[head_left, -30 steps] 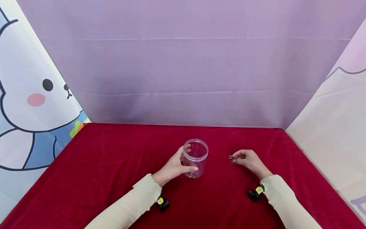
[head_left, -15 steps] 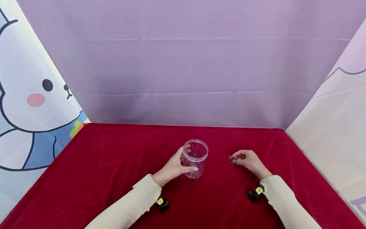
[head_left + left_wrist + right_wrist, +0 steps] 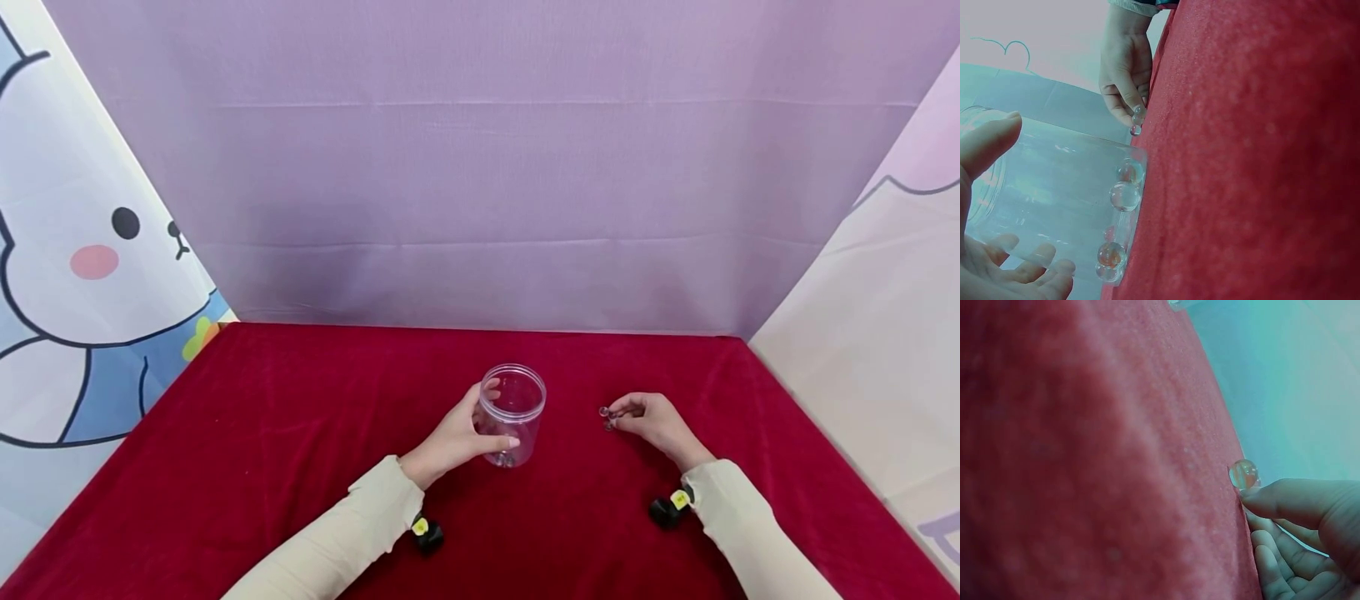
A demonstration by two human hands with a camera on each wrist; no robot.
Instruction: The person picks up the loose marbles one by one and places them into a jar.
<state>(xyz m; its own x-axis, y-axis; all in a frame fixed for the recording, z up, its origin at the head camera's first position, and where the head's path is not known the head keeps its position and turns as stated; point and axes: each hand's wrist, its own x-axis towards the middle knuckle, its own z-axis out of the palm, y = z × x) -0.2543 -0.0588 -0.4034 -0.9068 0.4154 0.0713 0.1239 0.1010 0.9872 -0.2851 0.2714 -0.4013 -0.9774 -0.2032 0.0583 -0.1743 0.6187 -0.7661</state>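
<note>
A clear plastic jar without a lid stands upright on the red cloth. My left hand grips it from the left, thumb in front and fingers round the back. Several glass marbles lie on the jar's bottom. To the jar's right, my right hand is low at the cloth, pinching a marble between thumb and fingertips; the fingers partly hide it. Beside those fingertips are a loose glass marble and a second marble. In the right wrist view, one marble shows just beyond the thumb tip.
Red velvety cloth covers the tabletop. A lilac curtain hangs behind its far edge. Printed panels flank it, with a cartoon animal on the left. A black wrist camera sits under the left wrist, another camera under the right.
</note>
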